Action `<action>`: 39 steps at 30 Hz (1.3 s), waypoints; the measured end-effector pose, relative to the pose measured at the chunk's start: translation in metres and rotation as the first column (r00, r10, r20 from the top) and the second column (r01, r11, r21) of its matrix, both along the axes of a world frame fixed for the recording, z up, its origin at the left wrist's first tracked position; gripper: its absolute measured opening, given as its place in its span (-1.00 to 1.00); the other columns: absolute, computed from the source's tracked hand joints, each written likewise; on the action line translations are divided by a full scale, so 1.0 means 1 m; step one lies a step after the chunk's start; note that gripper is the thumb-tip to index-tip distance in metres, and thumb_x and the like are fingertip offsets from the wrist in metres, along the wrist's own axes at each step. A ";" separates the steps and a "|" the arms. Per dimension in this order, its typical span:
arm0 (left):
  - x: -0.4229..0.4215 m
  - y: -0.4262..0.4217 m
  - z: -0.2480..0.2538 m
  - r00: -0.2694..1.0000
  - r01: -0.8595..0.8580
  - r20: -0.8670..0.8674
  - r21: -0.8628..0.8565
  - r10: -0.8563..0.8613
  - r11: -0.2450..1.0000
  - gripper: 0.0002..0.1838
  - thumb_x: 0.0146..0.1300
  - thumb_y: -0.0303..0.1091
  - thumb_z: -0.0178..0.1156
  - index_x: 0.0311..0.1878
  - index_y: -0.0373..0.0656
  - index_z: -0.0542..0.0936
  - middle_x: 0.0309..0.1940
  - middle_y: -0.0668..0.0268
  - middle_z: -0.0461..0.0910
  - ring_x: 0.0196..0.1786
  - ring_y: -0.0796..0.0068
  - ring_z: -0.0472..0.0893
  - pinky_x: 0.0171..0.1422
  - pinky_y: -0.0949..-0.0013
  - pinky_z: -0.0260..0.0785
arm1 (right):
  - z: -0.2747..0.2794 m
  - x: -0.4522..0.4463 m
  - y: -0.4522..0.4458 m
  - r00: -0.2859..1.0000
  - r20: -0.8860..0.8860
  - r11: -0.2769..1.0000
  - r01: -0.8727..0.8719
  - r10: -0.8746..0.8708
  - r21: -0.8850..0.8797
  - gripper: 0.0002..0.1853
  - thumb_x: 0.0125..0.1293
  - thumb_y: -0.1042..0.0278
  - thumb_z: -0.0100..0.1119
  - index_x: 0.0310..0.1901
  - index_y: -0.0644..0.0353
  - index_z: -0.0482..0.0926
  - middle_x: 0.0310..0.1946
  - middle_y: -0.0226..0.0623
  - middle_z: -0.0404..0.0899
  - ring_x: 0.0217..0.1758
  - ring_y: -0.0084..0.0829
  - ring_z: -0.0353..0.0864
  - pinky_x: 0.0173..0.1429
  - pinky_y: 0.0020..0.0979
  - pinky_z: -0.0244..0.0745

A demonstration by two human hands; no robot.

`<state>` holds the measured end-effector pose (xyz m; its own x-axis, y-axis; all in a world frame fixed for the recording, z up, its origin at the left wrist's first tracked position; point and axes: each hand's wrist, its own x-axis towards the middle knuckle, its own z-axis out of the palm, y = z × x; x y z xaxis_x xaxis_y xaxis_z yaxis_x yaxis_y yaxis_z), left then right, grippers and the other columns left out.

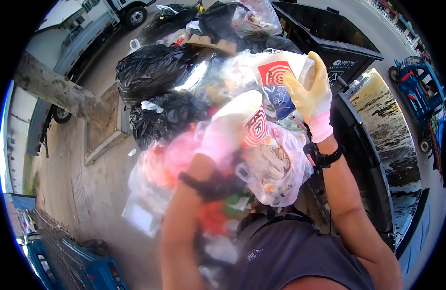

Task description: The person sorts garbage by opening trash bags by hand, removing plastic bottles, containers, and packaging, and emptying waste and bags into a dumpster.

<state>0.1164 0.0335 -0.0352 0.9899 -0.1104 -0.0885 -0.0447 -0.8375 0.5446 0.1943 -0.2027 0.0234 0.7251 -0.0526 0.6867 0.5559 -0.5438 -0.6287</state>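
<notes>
Head view: paper bucket point(275, 71) sits in right grip point(313, 96).

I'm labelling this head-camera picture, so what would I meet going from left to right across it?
Tree trunk → leftmost black bag → blurred left hand → right hand → blue vehicle at the right edge.

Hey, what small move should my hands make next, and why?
Probably bring the lower tub up to the upper tub and try nesting them: your left hand and right hand each hold one, close together, and both are white with red rings, so they look alike and may fit.
</notes>
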 end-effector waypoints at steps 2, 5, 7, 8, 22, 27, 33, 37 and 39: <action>-0.018 -0.019 -0.032 0.986 0.053 0.147 0.177 -0.080 0.983 -0.71 0.40 -0.24 0.24 0.04 -0.21 0.69 -0.01 0.02 0.75 0.02 -0.06 0.74 0.03 -0.03 0.61 | 0.011 0.001 -0.003 0.990 0.136 0.996 -0.020 0.031 -0.087 -0.12 0.20 0.25 0.65 0.51 0.26 0.40 0.32 0.00 0.61 0.32 -0.14 0.67 0.39 -0.23 0.59; -0.045 -0.037 -0.073 0.885 0.045 0.462 0.037 -0.057 0.998 -0.77 0.31 -0.29 0.25 -0.03 -0.12 0.69 -0.14 0.15 0.69 -0.04 0.05 0.71 -0.08 0.03 0.60 | 0.024 -0.010 -0.007 0.965 0.234 0.979 -0.080 0.123 -0.186 -0.19 0.28 0.41 0.57 0.54 0.25 0.41 0.40 -0.09 0.57 0.39 -0.34 0.61 0.45 -0.32 0.53; -0.061 -0.044 -0.068 0.828 0.028 0.529 0.291 -0.185 0.956 -0.80 0.25 -0.32 0.25 -0.07 -0.06 0.68 -0.20 0.23 0.64 -0.06 0.13 0.69 -0.13 0.09 0.58 | 0.032 -0.023 -0.004 0.978 0.115 0.981 -0.163 0.175 -0.106 -0.20 0.27 0.40 0.58 0.52 0.26 0.43 0.41 -0.08 0.57 0.40 -0.32 0.61 0.46 -0.32 0.52; -0.067 -0.046 -0.054 0.810 0.003 0.513 0.481 -0.285 0.877 -0.81 0.22 -0.34 0.25 -0.09 -0.04 0.67 -0.23 0.26 0.61 -0.06 0.17 0.67 -0.16 0.13 0.57 | 0.036 -0.028 -0.003 0.976 0.062 0.977 -0.204 0.208 -0.060 -0.20 0.26 0.40 0.58 0.51 0.26 0.45 0.41 -0.08 0.57 0.41 -0.32 0.61 0.46 -0.32 0.52; -0.096 -0.060 -0.012 0.772 -0.102 0.601 0.438 -0.206 0.893 -0.76 0.03 -0.34 0.29 -0.17 0.00 0.71 -0.21 0.41 0.66 -0.03 0.36 0.66 -0.08 0.30 0.53 | -0.004 -0.045 -0.008 0.908 -0.187 0.681 -0.407 0.375 -0.609 -0.12 0.14 -0.04 0.58 0.45 0.15 0.46 0.46 0.01 0.45 0.49 0.10 0.45 0.56 0.02 0.34; -0.098 -0.062 -0.014 0.798 -0.071 0.561 0.448 -0.219 0.891 -0.82 0.00 -0.32 0.31 -0.26 0.04 0.67 -0.26 0.47 0.61 -0.01 0.38 0.66 -0.10 0.30 0.49 | -0.031 -0.067 0.011 0.963 -0.164 0.651 -0.267 0.216 -0.710 -0.17 0.23 -0.07 0.50 0.46 0.18 0.48 0.49 0.02 0.46 0.55 0.09 0.40 0.54 0.06 0.34; -0.113 -0.057 0.002 0.732 -0.150 0.647 0.459 -0.214 0.876 -0.80 0.01 -0.29 0.31 -0.24 0.05 0.67 -0.25 0.49 0.60 0.02 0.42 0.64 -0.10 0.28 0.46 | -0.021 -0.080 0.011 0.933 -0.148 0.718 -0.347 0.327 -0.603 -0.32 0.37 0.04 0.39 0.44 0.16 0.51 0.46 0.02 0.46 0.58 0.12 0.35 0.61 0.08 0.24; -0.132 -0.039 0.052 0.765 -0.247 0.634 0.454 -0.115 0.856 -0.72 -0.01 -0.34 0.31 -0.15 -0.01 0.70 -0.16 0.47 0.65 0.07 0.39 0.64 -0.03 0.26 0.49 | 0.023 -0.072 0.018 0.767 -0.187 0.784 -0.619 0.614 0.038 -0.45 0.42 0.51 0.29 0.44 0.33 0.51 0.44 0.03 0.54 0.40 -0.16 0.62 0.42 -0.22 0.53; -0.154 -0.019 0.066 0.779 -0.322 0.626 0.461 -0.046 0.827 -0.70 0.04 -0.40 0.33 -0.09 -0.01 0.73 -0.11 0.41 0.68 0.11 0.32 0.66 0.03 0.22 0.51 | 0.043 -0.065 0.031 0.746 -0.191 0.749 -0.543 0.638 0.380 -0.50 0.48 0.47 0.26 0.41 0.35 0.54 0.29 -0.07 0.67 0.23 -0.28 0.72 0.34 -0.28 0.56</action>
